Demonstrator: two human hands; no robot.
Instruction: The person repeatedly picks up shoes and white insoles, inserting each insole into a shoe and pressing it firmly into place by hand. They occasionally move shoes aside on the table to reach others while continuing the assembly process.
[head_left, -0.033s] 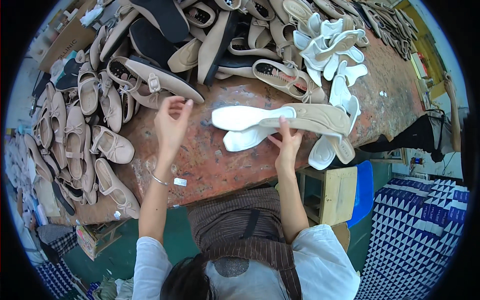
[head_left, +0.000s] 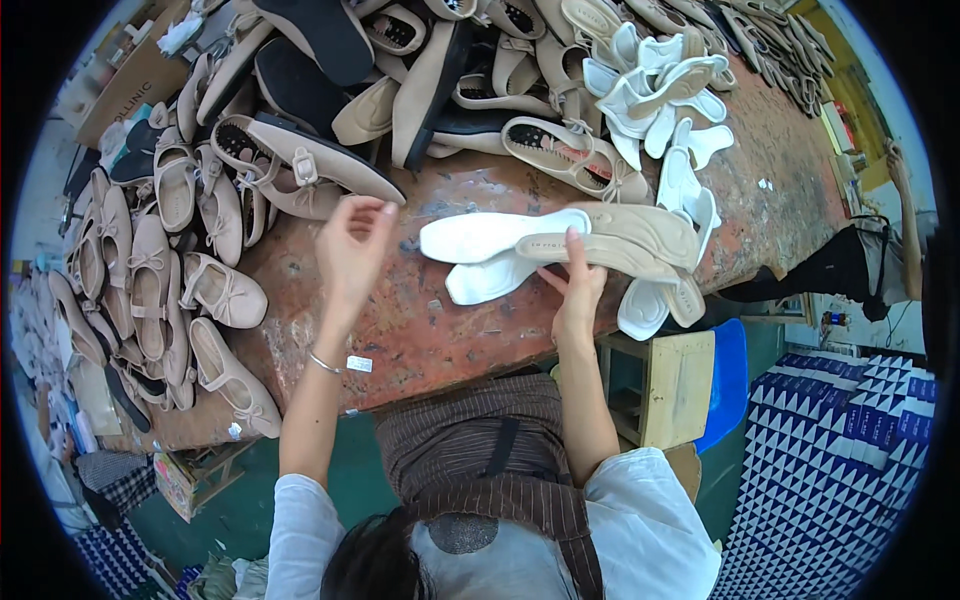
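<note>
My right hand [head_left: 580, 295] pinches a beige insole [head_left: 610, 252] between its thumb, on top, and fingers underneath. The insole's upper face shows, tilted above more insoles on the table. Directly beneath and beside it lie a white insole [head_left: 490, 236] and another beige insole [head_left: 655, 228]. My left hand [head_left: 352, 250] hovers over the table, fingers curled and drawn together; whatever they may hold is too small or hidden to see. Just beyond its fingertips is a beige shoe [head_left: 345, 168] with a buckle, lying on its side.
Beige shoes [head_left: 150, 270] crowd the table's left, with more heaped at the back. A pile of white insoles [head_left: 640, 105] sits at the back right. The worn red table [head_left: 420, 340] ends near my waist. A blue chair [head_left: 722, 385] and another person [head_left: 850, 262] are at the right.
The beige insole in my right hand has turned so that more of its upper face shows. My left hand has shifted slightly right and nearer to me, its fingers curling closer together.
</note>
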